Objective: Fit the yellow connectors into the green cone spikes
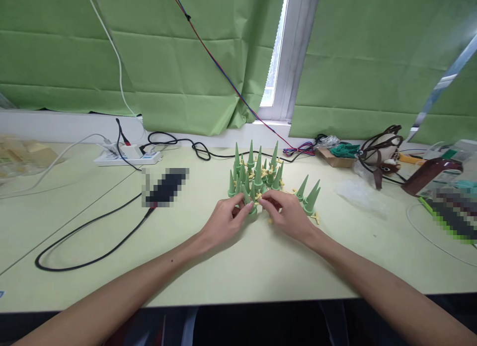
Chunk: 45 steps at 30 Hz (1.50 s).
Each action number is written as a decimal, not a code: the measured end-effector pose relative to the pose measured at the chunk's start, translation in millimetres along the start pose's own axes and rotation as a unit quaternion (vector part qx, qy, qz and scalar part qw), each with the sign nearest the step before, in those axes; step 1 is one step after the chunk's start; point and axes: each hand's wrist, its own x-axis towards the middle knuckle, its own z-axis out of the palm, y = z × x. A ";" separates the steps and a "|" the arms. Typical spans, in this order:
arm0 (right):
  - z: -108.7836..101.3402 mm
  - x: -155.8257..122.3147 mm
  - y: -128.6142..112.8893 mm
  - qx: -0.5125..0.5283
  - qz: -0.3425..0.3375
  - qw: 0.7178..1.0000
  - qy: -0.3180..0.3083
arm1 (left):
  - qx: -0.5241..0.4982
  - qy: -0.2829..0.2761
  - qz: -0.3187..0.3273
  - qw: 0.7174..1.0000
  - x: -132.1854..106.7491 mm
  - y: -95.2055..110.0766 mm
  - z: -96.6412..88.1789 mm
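Note:
At the middle of the table my left hand (227, 217) is closed, thumb and fingers pinching a green plastic spike (246, 196) by its lower part. Close beside it, my right hand (286, 212) is closed too, its fingertips on a small yellow piece (259, 199) that touches or nearly touches the spike. Just beyond both hands stands a cluster of similar green cone-shaped spikes (258, 167), points up, with yellow pieces among them. Several more spikes (311, 199) stand to the right of my right hand, a yellow T-shaped piece (316, 217) lying by them.
On the left lie a dark blurred device (166, 187) with a black cable (100, 260) and a white power strip (128, 158). To the right are clear plastic wrap (361, 194), a cardboard box (337, 159) and a dark red curved object (432, 174). Green curtains (186, 62) hang behind.

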 end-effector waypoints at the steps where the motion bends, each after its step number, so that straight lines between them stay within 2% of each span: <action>1: 0.3 -0.2 -0.2 0.003 -0.004 1.000 -0.001 | -0.007 0.002 0.002 1.000 -0.1 -0.5 0.1; 13: 2.0 -2.5 -2.0 0.025 -0.001 1.000 -0.006 | -0.028 0.013 0.006 0.999 -1.3 -1.1 0.6; 26: 3.6 -3.0 -1.5 0.043 0.011 0.999 -0.011 | -0.002 0.015 0.012 1.000 -1.9 0.0 0.7; 30: 3.3 -3.1 -1.7 0.060 0.024 0.998 -0.019 | 0.013 0.023 0.040 0.999 -2.2 -1.0 1.3; 39: 4.5 -2.3 -2.4 0.097 0.056 0.993 -0.022 | 0.042 0.060 0.145 0.987 -3.4 -7.6 3.7; 45: 2.3 -1.6 -6.8 0.148 0.108 0.982 -0.038 | 0.041 0.050 0.181 0.981 -3.7 -6.5 2.0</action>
